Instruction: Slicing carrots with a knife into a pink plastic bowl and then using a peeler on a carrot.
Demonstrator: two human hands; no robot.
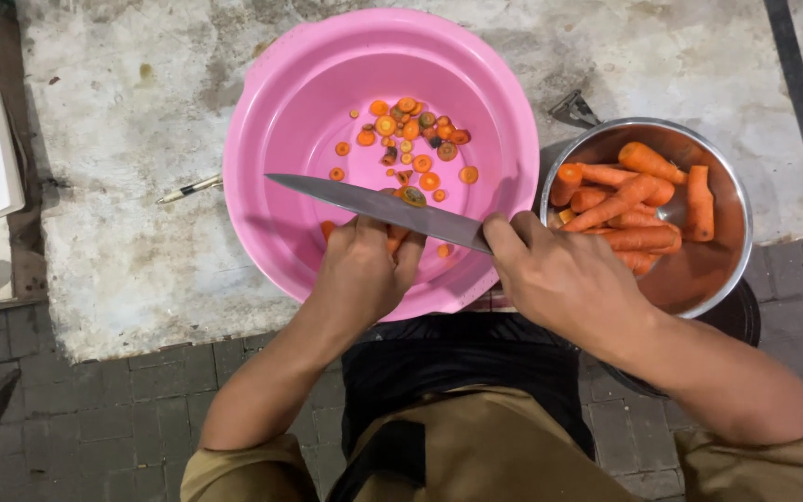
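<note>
Over the pink basin [271, 139], right hand [564, 279] grips a knife [374, 206]; left hand [360, 274] hides a carrot [392, 244].

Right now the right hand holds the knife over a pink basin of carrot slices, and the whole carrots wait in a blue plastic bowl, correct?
Not quite. The head view shows the whole carrots in a round metal bowl, not blue plastic. The rest stands: right hand, knife, pink basin, carrot slices.
</note>
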